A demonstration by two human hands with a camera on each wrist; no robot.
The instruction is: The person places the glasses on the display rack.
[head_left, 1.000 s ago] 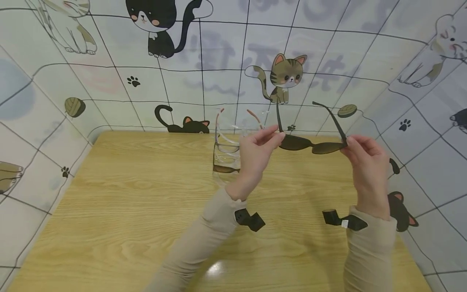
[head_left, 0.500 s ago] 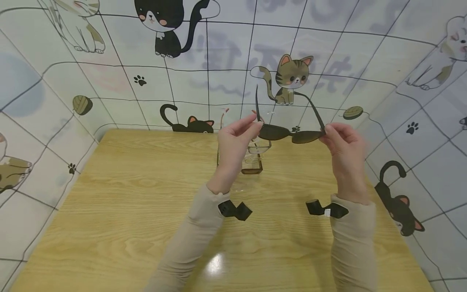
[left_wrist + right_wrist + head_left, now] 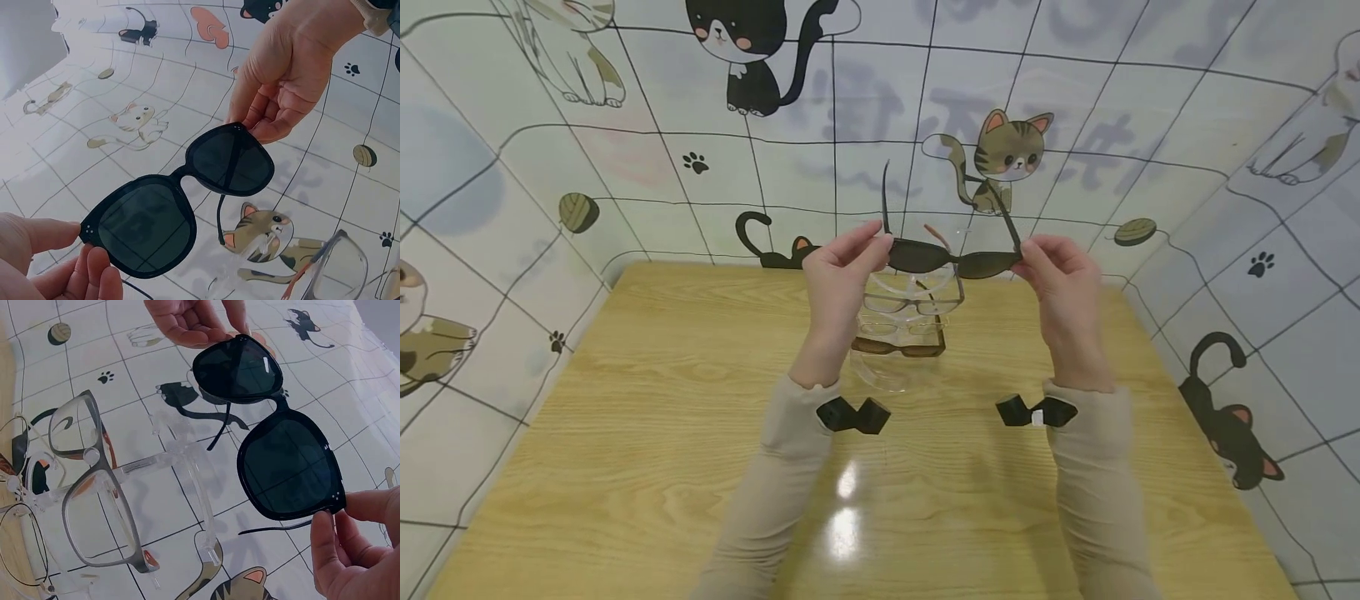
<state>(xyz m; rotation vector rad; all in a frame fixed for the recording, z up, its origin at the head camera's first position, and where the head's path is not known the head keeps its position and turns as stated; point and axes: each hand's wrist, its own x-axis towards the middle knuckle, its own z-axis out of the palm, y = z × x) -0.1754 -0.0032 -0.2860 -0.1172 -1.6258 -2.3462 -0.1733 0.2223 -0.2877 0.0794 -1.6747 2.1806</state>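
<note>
Black sunglasses (image 3: 917, 257) with dark lenses hang in the air between my hands, temples unfolded and pointing away from me. My left hand (image 3: 842, 292) pinches the left end of the frame between thumb and fingers. At the opposite hinge corner, my right hand (image 3: 1063, 292) pinches the frame the same way. Behind and below them stands a clear glasses stand (image 3: 200, 487). Grey-framed glasses (image 3: 103, 494) sit on it, with thin wire-rimmed glasses (image 3: 880, 327) and brown-framed glasses (image 3: 898, 347) lower down. In the head view the sunglasses overlap the top of the stand.
The wooden table (image 3: 647, 400) carries the stand near its back edge. A white wall covering (image 3: 865, 100) with a grid and cartoon cats rises behind the table and along both sides. Small black devices (image 3: 853, 415) are strapped at both wrists.
Both hands have carried the sunglasses leftward and slightly up, from right of the stand to over it. The grip at both ends stays the same, and the glasses on the stand show more fully.
</note>
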